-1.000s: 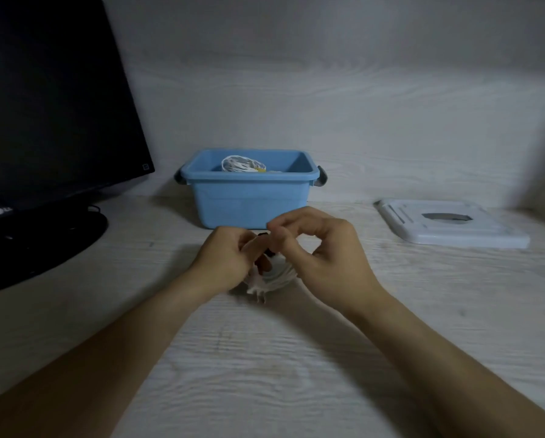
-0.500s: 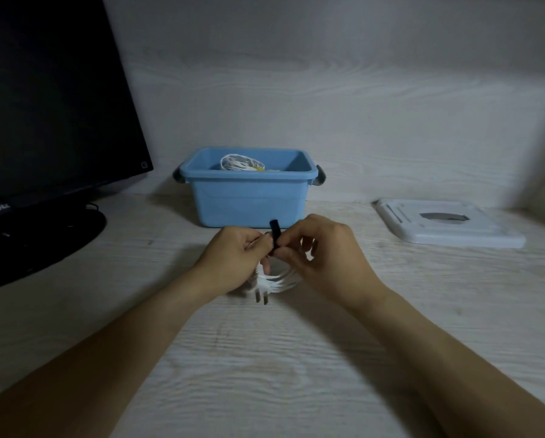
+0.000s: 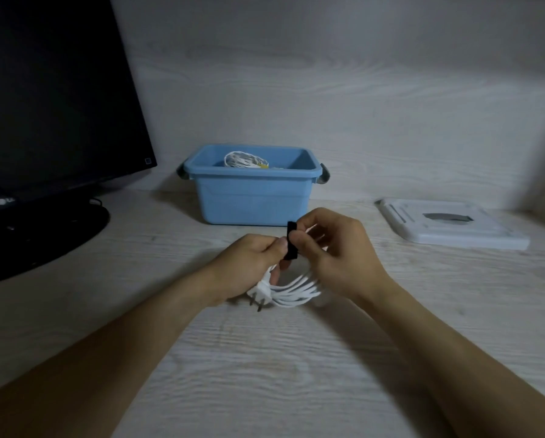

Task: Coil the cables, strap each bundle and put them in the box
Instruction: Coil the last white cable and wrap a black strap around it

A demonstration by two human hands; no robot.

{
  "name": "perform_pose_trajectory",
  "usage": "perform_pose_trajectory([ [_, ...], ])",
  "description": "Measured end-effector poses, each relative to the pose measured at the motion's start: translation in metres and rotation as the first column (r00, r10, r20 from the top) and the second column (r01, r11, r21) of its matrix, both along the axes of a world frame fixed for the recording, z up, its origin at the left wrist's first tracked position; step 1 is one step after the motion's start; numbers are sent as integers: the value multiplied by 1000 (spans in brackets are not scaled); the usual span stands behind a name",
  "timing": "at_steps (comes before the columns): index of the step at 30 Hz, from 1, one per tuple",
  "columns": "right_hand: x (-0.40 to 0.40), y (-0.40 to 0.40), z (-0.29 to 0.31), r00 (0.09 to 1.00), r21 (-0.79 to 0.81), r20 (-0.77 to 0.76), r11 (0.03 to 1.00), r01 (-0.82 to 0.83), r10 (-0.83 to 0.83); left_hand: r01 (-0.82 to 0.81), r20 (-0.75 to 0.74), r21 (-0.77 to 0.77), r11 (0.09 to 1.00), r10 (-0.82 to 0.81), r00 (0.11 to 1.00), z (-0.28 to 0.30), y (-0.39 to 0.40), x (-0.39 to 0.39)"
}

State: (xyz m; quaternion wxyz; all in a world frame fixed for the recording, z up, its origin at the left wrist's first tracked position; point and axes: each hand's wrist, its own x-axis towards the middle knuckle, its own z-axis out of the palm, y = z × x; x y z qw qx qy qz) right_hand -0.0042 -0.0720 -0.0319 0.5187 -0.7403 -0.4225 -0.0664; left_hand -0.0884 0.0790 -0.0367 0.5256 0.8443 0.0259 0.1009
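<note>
At frame centre, a white coiled cable [image 3: 291,294] with a two-pin plug [image 3: 260,294] is gripped by the curled left hand [image 3: 252,267]. A black strap [image 3: 291,240] is pinched upright by the right hand [image 3: 337,251] above the coil. Behind, a blue box [image 3: 252,197] holds another white bundle [image 3: 244,159]. A white lid [image 3: 451,224] lies at right, a monitor [image 3: 53,99] at upper left.
</note>
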Motion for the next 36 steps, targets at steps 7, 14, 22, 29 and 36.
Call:
perform_pose_trajectory([
  [7,-10,7,5,930,168,-367,985,29,35,46,68,166,985,-58,996,5,-3,-4],
  [14,-9,1,1,997,74,-67,997,-30,35,100,14,397,912,-115,993,12,-2,-8],
  [22,-16,9,-1,985,102,-169,993,58,-40,96,-27,518,850,-95,995,17,-1,-10],
  [29,-10,11,4,622,97,-782,994,50,45,-41,114,645,763,-42,993,9,0,-8],
  [36,-10,8,2,589,167,-804,982,86,85,-171,294,582,795,-10,956,3,2,0],
])
